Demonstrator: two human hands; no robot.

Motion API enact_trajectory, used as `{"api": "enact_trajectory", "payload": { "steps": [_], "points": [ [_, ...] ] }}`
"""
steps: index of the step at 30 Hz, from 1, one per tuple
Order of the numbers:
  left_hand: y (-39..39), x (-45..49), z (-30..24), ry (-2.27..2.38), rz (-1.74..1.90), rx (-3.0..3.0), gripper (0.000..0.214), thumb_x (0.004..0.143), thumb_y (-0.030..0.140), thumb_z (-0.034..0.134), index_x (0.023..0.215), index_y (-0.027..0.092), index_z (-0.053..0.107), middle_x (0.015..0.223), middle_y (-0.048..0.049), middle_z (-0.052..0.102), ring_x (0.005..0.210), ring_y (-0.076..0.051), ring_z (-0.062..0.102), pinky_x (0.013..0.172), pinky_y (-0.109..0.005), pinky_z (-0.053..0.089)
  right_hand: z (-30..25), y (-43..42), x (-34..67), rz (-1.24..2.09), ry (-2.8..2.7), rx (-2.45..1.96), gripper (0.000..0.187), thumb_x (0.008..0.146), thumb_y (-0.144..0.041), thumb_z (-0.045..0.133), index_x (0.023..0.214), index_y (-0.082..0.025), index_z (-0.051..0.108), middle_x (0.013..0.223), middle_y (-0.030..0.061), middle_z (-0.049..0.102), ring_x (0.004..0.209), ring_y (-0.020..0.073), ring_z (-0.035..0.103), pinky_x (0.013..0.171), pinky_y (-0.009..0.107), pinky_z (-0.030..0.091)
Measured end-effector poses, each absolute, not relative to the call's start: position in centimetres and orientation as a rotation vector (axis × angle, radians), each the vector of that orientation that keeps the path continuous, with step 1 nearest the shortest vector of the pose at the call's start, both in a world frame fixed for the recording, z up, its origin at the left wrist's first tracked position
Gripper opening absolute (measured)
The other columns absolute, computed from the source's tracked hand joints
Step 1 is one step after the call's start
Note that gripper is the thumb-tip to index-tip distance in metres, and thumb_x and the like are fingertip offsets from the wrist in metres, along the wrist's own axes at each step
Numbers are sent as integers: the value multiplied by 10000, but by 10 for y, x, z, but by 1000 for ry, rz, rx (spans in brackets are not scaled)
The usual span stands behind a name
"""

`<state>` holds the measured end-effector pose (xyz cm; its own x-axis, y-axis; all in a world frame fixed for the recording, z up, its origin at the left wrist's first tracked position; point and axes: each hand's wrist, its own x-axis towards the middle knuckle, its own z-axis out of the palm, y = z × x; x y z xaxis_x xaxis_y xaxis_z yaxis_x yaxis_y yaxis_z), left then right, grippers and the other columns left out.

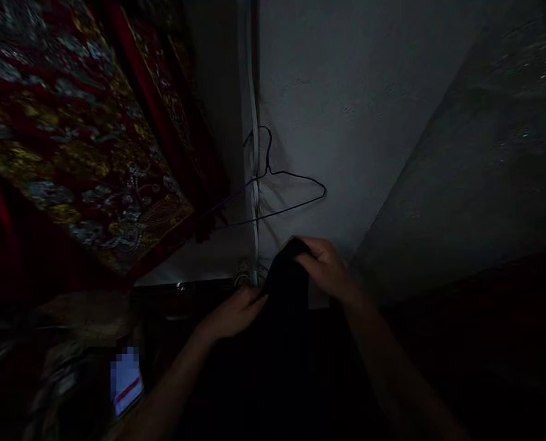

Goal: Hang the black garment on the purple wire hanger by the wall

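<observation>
Between my two hands hangs a dark piece of cloth (286, 288); the dim light hides what kind of garment it may be. My right hand (323, 263) pinches its upper edge, thumb in front and fingers behind. Lower and to the left, my left hand (239, 311) is closed on the cloth's left side. Just above both hands, a thin dark wire hanger (295, 174) hangs against the wall with nothing on it. The lower part of the cloth fades into shadow.
A red hanging (89, 141) with gold and silver patterns fills the upper left. A pale cable (254, 110) runs down the grey wall (355, 110) behind the hanger. At lower left glows a phone screen (128, 383) among dim, unclear items.
</observation>
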<state>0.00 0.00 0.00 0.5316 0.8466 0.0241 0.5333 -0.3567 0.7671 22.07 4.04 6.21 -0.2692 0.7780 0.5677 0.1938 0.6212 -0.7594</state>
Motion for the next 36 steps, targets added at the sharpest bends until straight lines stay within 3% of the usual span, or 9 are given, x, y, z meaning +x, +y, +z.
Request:
{"api": "enact_trajectory", "payload": {
  "steps": [3, 5, 9, 13, 20, 27, 31, 33, 36],
  "points": [
    [-3, -20, 10, 1137, 539, 2070, 490, 977, 592, 478, 907, 159, 696, 883, -44, 728, 787, -192, 645, 730, -289, 496, 72, 91, 234, 458, -1585, -858, 200, 730, -243, 509, 837, -200, 673, 856, 33, 688, 850, 205, 634, 797, 308, 483],
    [-5, -31, 21, 1186, 566, 2063, 473, 977, 581, 495, 923, 160, 704, 892, -45, 739, 790, -197, 656, 722, -287, 497, 68, 119, 231, 482, -1518, -903, 225, 728, -285, 533, 885, -199, 669, 886, 42, 690, 871, 211, 631, 812, 315, 478],
    [-10, -45, 45, 1263, 642, 2008, 475, 977, 582, 492, 918, 167, 715, 887, -33, 753, 779, -203, 668, 685, -276, 495, 41, 149, 203, 768, -1556, -998, 318, 807, -509, 526, 868, -216, 634, 761, 12, 635, 735, 178, 576, 668, 269, 446],
    [-10, -62, 51, 1303, 550, 2025, 476, 977, 588, 478, 998, 186, 732, 985, -36, 774, 858, -231, 701, 742, -293, 514, 24, 149, 202, 832, -1667, -1076, 476, 763, -656, 589, 616, -206, 544, 557, -21, 486, 561, 142, 455, 529, 253, 349],
    [7, -110, 48, 1642, 292, 2149, 362, 953, 476, 491, 997, 216, 740, 960, -78, 781, 872, -265, 724, 778, -344, 511, 49, 113, 275, 574, -1735, -1191, 440, 801, -549, 615, 554, -192, 545, 537, -26, 418, 529, 115, 380, 512, 262, 263],
    [26, -90, 122, 1643, 832, 2602, 325, 955, 449, 487, 763, 207, 589, 863, -57, 660, 784, -213, 641, 766, -341, 494, 70, 91, 286, 294, -1744, -1228, 418, 823, -447, 556, 515, -200, 419, 523, -26, 343, 522, 110, 361, 520, 268, 247],
    [41, -65, 141, 1533, 1133, 2678, 227, 924, 398, 569, 826, 197, 607, 1092, -87, 680, 1027, -248, 652, 934, -373, 503, 60, 78, 266, 528, -1785, -1140, 431, 881, -506, 536, 586, -198, 476, 557, -25, 411, 540, 118, 414, 521, 254, 301],
    [54, -57, 143, 1523, 1262, 2621, 173, 921, 342, 575, 979, 191, 636, 1092, -82, 699, 1026, -244, 665, 933, -371, 511, 56, 67, 257, 636, -1861, -1064, 435, 919, -513, 515, 621, -197, 509, 576, -18, 468, 551, 127, 460, 526, 250, 348],
    [73, -54, 141, 1523, 1371, 2562, 278, 944, 242, 504, 1180, 185, 638, 1084, -73, 727, 989, -226, 685, 911, -358, 523, 56, 49, 258, 585, -1955, -1015, 348, 968, -442, 491, 801, -195, 670, 751, 33, 667, 712, 183, 634, 648, 272, 487]
  ]
}}
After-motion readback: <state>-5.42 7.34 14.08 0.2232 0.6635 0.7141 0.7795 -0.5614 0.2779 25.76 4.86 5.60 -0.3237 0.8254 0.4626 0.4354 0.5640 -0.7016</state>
